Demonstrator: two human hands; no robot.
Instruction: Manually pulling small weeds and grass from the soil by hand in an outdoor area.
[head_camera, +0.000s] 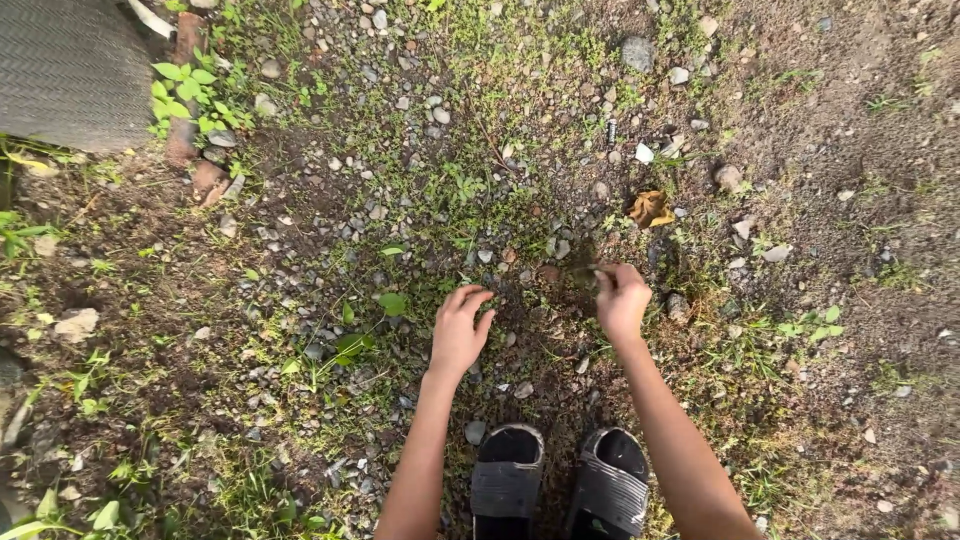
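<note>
Crouching over stony ground, both hands low among weeds

Right hand: clenched, pinching a dark tuft of weed that pokes out past the knuckles toward the left. Tuft is blurred; stems or roots cannot be told apart. It sits just above the gravel, ahead of the sandals, near the middle of the ground.

Left hand: released, fingers curled and spread, fingertips down at the gravel. Holds nothing that shows. Small green leaves just beside it on the left.

Around: grey pebbles thick across the middle, bare brown soil toward the right edge, a dry yellow leaf beyond the right hand, a woven grey sack at the top left corner.

Risks, as judged:
- The tuft looks thin and ragged; a sharp tug could snap it at the stem and leave the root in the ground
- Loose pebbles under the fingertips may scrape or let the left hand slip
- Open sandals on gravel; footing in a crouch could shift
- Soil clinging to the tuft may scatter when shaken

Tuft appearance: dark brownish green, wispy, small against the fist
</note>
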